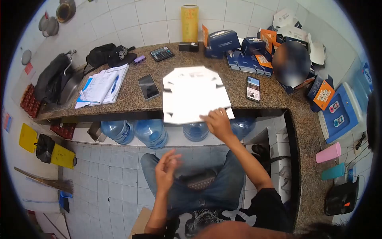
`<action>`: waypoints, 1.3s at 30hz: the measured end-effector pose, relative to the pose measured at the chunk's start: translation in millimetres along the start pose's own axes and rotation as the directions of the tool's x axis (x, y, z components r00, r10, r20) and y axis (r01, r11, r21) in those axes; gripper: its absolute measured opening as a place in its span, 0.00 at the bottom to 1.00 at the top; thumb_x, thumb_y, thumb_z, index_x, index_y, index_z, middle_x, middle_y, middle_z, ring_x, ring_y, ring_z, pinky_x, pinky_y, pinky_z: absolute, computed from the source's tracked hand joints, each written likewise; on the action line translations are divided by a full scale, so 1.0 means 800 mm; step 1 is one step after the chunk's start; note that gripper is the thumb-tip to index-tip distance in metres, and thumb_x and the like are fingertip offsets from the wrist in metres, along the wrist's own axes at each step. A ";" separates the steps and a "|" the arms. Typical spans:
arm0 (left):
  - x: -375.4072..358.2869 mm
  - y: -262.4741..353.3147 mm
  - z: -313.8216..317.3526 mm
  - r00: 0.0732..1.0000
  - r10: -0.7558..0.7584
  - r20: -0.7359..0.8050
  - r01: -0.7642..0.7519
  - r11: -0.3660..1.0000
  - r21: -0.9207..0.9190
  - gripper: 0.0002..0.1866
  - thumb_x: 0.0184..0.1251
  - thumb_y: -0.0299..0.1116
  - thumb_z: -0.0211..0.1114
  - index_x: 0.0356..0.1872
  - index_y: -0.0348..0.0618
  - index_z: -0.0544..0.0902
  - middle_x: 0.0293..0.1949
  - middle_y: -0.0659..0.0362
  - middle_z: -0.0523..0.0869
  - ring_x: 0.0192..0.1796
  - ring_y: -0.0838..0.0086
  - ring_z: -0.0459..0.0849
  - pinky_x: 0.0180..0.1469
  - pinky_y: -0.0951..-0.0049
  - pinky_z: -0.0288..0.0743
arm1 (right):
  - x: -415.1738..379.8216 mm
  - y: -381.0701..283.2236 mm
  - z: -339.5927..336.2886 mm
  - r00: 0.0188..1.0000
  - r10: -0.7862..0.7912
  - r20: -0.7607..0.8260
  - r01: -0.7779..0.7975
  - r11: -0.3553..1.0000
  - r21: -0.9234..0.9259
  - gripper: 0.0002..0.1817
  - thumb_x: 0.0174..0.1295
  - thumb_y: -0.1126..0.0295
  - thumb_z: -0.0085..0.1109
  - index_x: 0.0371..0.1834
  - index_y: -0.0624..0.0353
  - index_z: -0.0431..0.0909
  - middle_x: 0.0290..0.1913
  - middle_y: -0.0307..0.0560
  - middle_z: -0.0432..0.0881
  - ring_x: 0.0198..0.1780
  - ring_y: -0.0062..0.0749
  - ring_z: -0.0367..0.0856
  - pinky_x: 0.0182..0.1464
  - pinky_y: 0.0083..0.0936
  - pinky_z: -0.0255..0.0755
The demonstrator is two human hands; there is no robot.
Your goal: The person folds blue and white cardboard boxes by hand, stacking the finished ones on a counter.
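A flat white cardboard blank (195, 93) with cut flaps lies on the granite counter, its near edge hanging over the counter's front. My right hand (217, 122) rests on the blank's near right corner, the fingers pressed on or round its edge. My left hand (167, 167) is raised above my left knee, away from the blank and blurred by motion; its fingers look partly apart and nothing shows in them. To the left of the blank is a dark phone (149, 87), and to its right a phone with a lit screen (253, 88).
Folded blue boxes (223, 41) are piled at the back right beside a yellow container (190, 23). Open papers (104, 85), a calculator (162, 53) and a black cap (120, 55) lie on the left. Water bottles (150, 133) stand below the counter.
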State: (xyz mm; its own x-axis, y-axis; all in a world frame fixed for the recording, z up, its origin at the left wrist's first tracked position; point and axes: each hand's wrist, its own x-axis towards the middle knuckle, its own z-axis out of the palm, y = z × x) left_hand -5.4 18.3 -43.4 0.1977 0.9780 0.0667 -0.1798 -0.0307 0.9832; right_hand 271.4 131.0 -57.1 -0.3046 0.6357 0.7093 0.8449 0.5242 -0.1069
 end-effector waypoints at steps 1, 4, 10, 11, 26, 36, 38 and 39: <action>0.007 0.004 -0.006 0.995 -0.061 -0.080 0.044 0.978 -0.203 0.20 0.74 0.34 0.61 0.62 0.33 0.76 0.50 0.49 0.87 0.47 0.66 0.87 0.51 0.70 0.81 | -0.017 -0.017 -0.006 0.999 -0.009 -0.036 0.009 1.000 0.008 0.13 0.57 0.74 0.60 0.45 0.48 0.85 0.28 0.40 0.73 0.35 0.38 0.73 0.42 0.39 0.64; 0.028 0.004 -0.042 0.975 -0.215 -0.065 0.143 0.819 -0.555 0.19 0.73 0.32 0.61 0.59 0.31 0.77 0.49 0.49 0.87 0.47 0.65 0.88 0.49 0.68 0.82 | -0.069 -0.082 -0.023 0.990 -0.135 0.036 0.133 0.990 0.039 0.12 0.63 0.72 0.61 0.46 0.43 0.87 0.34 0.36 0.77 0.37 0.32 0.76 0.49 0.42 0.69; 0.035 -0.053 -0.072 0.936 -0.336 -0.107 0.321 0.937 -0.135 0.13 0.75 0.32 0.62 0.51 0.33 0.82 0.39 0.55 0.89 0.32 0.74 0.87 0.32 0.75 0.80 | -0.105 -0.114 -0.054 0.982 0.144 0.119 -0.176 0.926 0.333 0.25 0.54 0.63 0.73 0.58 0.47 0.82 0.65 0.51 0.76 0.65 0.41 0.73 0.69 0.46 0.60; 0.028 -0.063 -0.070 0.936 -0.332 -0.119 0.317 0.939 -0.131 0.12 0.74 0.32 0.63 0.50 0.33 0.82 0.39 0.56 0.89 0.32 0.76 0.87 0.32 0.75 0.79 | -0.109 -0.105 -0.040 0.848 0.530 0.015 -0.493 0.777 0.391 0.24 0.56 0.64 0.72 0.58 0.51 0.82 0.67 0.52 0.74 0.66 0.41 0.72 0.69 0.43 0.61; -0.001 -0.034 -0.012 0.839 -0.273 -0.471 0.085 0.920 -0.382 0.18 0.74 0.35 0.63 0.58 0.34 0.76 0.51 0.55 0.84 0.50 0.70 0.84 0.53 0.70 0.77 | -0.101 -0.209 -0.010 0.880 0.056 0.471 -0.219 0.929 0.299 0.44 0.49 0.58 0.75 0.74 0.47 0.68 0.77 0.54 0.61 0.77 0.54 0.60 0.77 0.51 0.52; 0.014 -0.043 -0.002 0.858 -0.200 -0.474 0.070 0.958 -0.276 0.19 0.68 0.46 0.70 0.45 0.38 0.84 0.38 0.61 0.86 0.37 0.80 0.82 0.40 0.75 0.77 | -0.091 -0.218 -0.020 0.975 0.218 0.031 -0.195 0.787 0.585 0.25 0.80 0.59 0.37 0.63 0.68 0.76 0.65 0.62 0.77 0.63 0.54 0.80 0.60 0.40 0.77; 0.007 -0.039 -0.001 0.819 -0.286 -0.497 0.150 0.943 -0.296 0.18 0.71 0.44 0.67 0.48 0.39 0.83 0.40 0.63 0.86 0.42 0.82 0.82 0.44 0.76 0.76 | -0.090 -0.208 -0.015 0.986 0.084 0.143 -0.147 0.839 0.524 0.18 0.75 0.68 0.49 0.62 0.65 0.78 0.69 0.63 0.73 0.65 0.58 0.77 0.60 0.40 0.78; 0.004 -0.015 -0.002 0.818 -0.369 -0.441 0.265 0.923 -0.280 0.18 0.72 0.43 0.66 0.50 0.38 0.83 0.42 0.62 0.85 0.48 0.82 0.82 0.50 0.74 0.77 | -0.087 -0.204 -0.004 0.984 0.061 0.169 -0.136 0.868 0.477 0.18 0.73 0.70 0.54 0.62 0.64 0.78 0.70 0.64 0.71 0.65 0.58 0.76 0.59 0.40 0.78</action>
State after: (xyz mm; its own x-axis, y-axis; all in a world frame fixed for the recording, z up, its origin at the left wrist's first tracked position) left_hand -4.1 22.1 -55.5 -0.1969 0.9024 -0.3832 -0.3830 0.2890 0.8774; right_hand 156.1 -1.2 -86.8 -0.3222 0.7533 0.5734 0.5652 0.6389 -0.5218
